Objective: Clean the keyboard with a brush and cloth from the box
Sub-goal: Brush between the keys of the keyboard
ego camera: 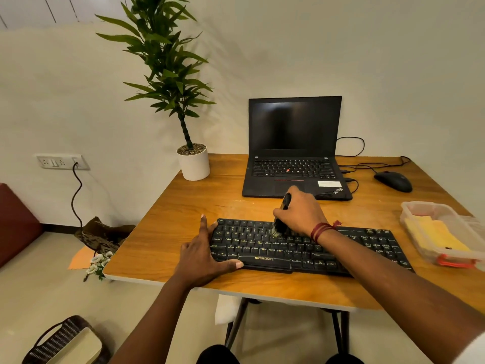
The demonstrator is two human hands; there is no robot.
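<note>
- Since it carries everything else, bench (183,206) goes first: one, wooden top.
- One plant (194,164), tall and leafy in a white pot, on the back left corner of the bench.
- One laptop (294,153), black, lid up, screen dark, at the back of the bench.
- One keyboard (367,248): black, full-size, pale and yellowish key legends, "ZEBRONICS" printed at the front. It lies near the bench's front edge, just in front of the laptop.
- One box (409,214), clear plastic, orange clip, open top, near the keyboard's right end.
- One cloth (435,235), yellow, lying inside the box.
- Two hands: left hand (202,258) released, fingers straight, braced against the keyboard's left end, thumb along its front edge. Right hand (301,214) wrapped round the brush handle, red thread on the wrist.
- One mouse (393,181), black, corded, right of the laptop.
- One brush (282,216): dark handle, pale bristles down on the upper key rows, left of the keyboard's middle.
</note>
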